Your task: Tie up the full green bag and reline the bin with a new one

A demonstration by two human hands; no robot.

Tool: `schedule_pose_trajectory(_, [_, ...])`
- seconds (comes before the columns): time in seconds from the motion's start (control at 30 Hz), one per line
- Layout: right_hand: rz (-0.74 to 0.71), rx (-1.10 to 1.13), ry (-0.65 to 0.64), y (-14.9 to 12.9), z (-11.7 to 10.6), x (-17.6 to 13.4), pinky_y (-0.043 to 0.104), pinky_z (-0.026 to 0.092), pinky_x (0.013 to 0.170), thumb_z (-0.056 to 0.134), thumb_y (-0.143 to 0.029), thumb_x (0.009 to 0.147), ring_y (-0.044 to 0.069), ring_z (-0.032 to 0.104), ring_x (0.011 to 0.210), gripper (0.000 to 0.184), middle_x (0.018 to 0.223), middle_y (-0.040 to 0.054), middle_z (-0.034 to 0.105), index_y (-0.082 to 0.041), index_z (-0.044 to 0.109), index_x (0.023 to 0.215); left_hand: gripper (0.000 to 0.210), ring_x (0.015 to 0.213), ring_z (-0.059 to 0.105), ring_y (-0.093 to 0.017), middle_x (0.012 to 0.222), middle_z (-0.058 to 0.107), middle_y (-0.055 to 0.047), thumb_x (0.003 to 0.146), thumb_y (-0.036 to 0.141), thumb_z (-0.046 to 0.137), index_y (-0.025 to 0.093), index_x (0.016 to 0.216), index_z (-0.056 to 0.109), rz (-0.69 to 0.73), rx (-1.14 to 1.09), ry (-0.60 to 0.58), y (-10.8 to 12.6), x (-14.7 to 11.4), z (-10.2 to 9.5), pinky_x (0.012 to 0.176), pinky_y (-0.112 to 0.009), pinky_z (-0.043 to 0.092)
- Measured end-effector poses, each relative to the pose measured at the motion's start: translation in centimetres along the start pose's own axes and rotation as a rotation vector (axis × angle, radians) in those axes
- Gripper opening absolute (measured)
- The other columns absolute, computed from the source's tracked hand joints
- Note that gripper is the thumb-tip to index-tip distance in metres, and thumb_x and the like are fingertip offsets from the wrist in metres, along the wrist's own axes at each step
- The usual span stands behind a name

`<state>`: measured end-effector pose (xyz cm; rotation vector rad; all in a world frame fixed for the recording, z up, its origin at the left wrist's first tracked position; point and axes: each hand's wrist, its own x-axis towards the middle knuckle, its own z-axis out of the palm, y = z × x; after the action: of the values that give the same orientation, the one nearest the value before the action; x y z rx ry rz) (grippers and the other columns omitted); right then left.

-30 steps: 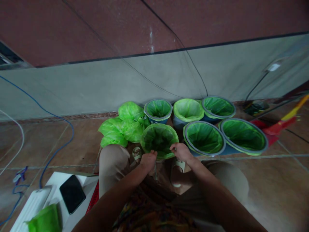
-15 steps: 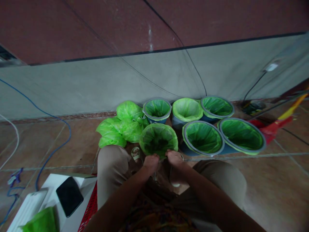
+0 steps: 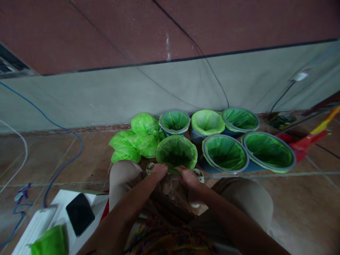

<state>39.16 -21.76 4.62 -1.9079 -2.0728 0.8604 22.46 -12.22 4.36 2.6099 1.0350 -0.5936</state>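
Observation:
Between my feet stands a trash bin lined with a green bin liner (image 3: 177, 143), whose edge is folded over the rim. My left hand (image 3: 160, 172) is closed on the liner's edge at the near left of the rim. To its right, my right hand (image 3: 186, 176) pinches the same edge at the near side. The fingertips are partly hidden against the plastic. Just behind is another lined bin (image 3: 174, 122) with a grey ring round its rim. Filled green bags (image 3: 127, 143) lie to the left of the bin.
More lined bins (image 3: 225, 153) stand in two rows on the right, against the wall. A black phone (image 3: 80, 214) and a green roll of bags (image 3: 50, 242) rest on a white box at lower left. A blue cable (image 3: 63, 163) crosses the tiles. A red and yellow object (image 3: 309, 141) lies far right.
My left hand has shifted left along the near rim and my right hand slightly inward, both still at the liner's edge. The view has tilted a little.

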Motion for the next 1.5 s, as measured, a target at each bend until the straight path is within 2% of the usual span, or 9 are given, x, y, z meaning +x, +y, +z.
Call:
schedule_pose_trajectory(0.1, [0.005, 0.056, 0.121, 1.1, -1.8, 0.2, 0.027, 0.042, 0.098, 0.047, -0.017, 0.087, 0.018, 0.06, 0.111, 0.041, 0.122, 0.009, 0.064, -0.017, 0.061, 0.125, 0.022, 0.102, 0.065, -0.028, 0.106, 0.066, -0.019, 0.083, 0.007, 0.054, 0.007, 0.101, 0.065, -0.03, 0.034, -0.01, -2.1, 0.2, -1.2, 0.089, -0.04, 0.051])
schedule_pose_trajectory(0.2, [0.07, 0.032, 0.121, 2.9, -2.9, 0.5, 0.027, 0.043, 0.097, 0.047, -0.015, 0.086, 0.019, 0.062, 0.107, 0.034, 0.113, 0.0075, 0.068, -0.018, 0.068, 0.112, 0.033, 0.109, 0.062, -0.024, 0.117, 0.064, -0.015, 0.079, 0.007, 0.059, 0.012, 0.112, 0.062, -0.023, 0.038, -0.005, -3.1, 0.0, -1.9, 0.094, -0.033, 0.049])
schedule_pose_trajectory(0.37, [-0.023, -0.039, -0.01, 3.6, -2.0, 0.5, 0.025, 0.043, 0.09, 0.049, -0.013, 0.081, 0.017, 0.063, 0.097, 0.03, 0.104, 0.0056, 0.07, -0.02, 0.072, 0.1, 0.045, 0.101, 0.065, -0.019, 0.121, 0.061, -0.008, 0.078, 0.004, 0.05, 0.02, 0.119, 0.057, -0.049, -0.018, 0.076, -0.6, -1.5, -1.8, 0.087, -0.03, 0.052])
schedule_pose_trajectory(0.5, [-0.034, -0.097, -0.068, 3.3, -0.2, 0.5, 0.024, 0.043, 0.088, 0.046, -0.012, 0.082, 0.017, 0.061, 0.098, 0.032, 0.103, 0.0068, 0.068, -0.018, 0.07, 0.103, 0.033, 0.096, 0.066, -0.019, 0.112, 0.064, -0.007, 0.085, 0.011, 0.044, 0.02, 0.113, 0.059, -0.041, -0.079, 0.084, 2.8, -2.1, -0.7, 0.083, -0.031, 0.053])
schedule_pose_trajectory(0.6, [0.017, -0.13, -0.079, 3.5, 0.6, 0.8, 0.025, 0.042, 0.09, 0.044, -0.013, 0.084, 0.017, 0.061, 0.1, 0.033, 0.106, 0.0085, 0.068, -0.017, 0.068, 0.107, 0.028, 0.094, 0.066, -0.02, 0.106, 0.065, -0.007, 0.087, 0.014, 0.043, 0.019, 0.108, 0.06, -0.027, -0.087, 0.073, 4.1, -1.6, 0.3, 0.081, -0.032, 0.054])
schedule_pose_trajectory(0.87, [0.097, -0.106, -0.048, 3.0, 0.0, 0.7, 0.027, 0.04, 0.093, 0.047, -0.016, 0.082, 0.02, 0.061, 0.102, 0.033, 0.107, 0.0095, 0.068, -0.015, 0.064, 0.111, 0.027, 0.099, 0.065, -0.019, 0.105, 0.066, -0.009, 0.087, 0.01, 0.042, 0.016, 0.105, 0.061, -0.061, -0.123, 0.024, 3.6, -0.1, 2.1, 0.088, -0.03, 0.051])
schedule_pose_trajectory(1.07, [-0.007, -0.113, -0.056, 1.3, -0.2, 0.8, 0.026, 0.042, 0.08, 0.047, -0.023, 0.084, 0.018, 0.06, 0.097, 0.031, 0.115, 0.0065, 0.062, -0.022, 0.063, 0.111, 0.03, 0.099, 0.065, -0.02, 0.107, 0.066, -0.011, 0.088, 0.01, 0.039, 0.014, 0.11, 0.06, -0.078, -0.112, -0.008, 3.8, -0.4, 2.0, 0.087, -0.031, 0.052])
schedule_pose_trajectory(1.27, [0.108, -0.144, -0.063, 0.9, 1.2, 1.5, 0.025, 0.04, 0.075, 0.039, -0.025, 0.089, 0.016, 0.061, 0.088, 0.029, 0.109, 0.0053, 0.063, -0.021, 0.067, 0.096, 0.031, 0.101, 0.065, -0.02, 0.109, 0.066, -0.012, 0.09, 0.011, 0.037, 0.014, 0.11, 0.061, -0.077, -0.109, -0.004, 3.9, -0.6, 1.8, 0.089, -0.031, 0.051])
schedule_pose_trajectory(1.5, [0.253, -0.069, 0.002, 0.8, 1.0, 1.3, 0.023, 0.04, 0.079, 0.044, -0.022, 0.086, 0.016, 0.062, 0.095, 0.026, 0.102, 0.0049, 0.068, -0.021, 0.069, 0.093, 0.031, 0.098, 0.067, -0.023, 0.103, 0.067, -0.014, 0.089, 0.008, 0.038, 0.012, 0.107, 0.063, -0.121, -0.086, -0.01, 4.1, -0.3, 1.9, 0.085, -0.034, 0.054])
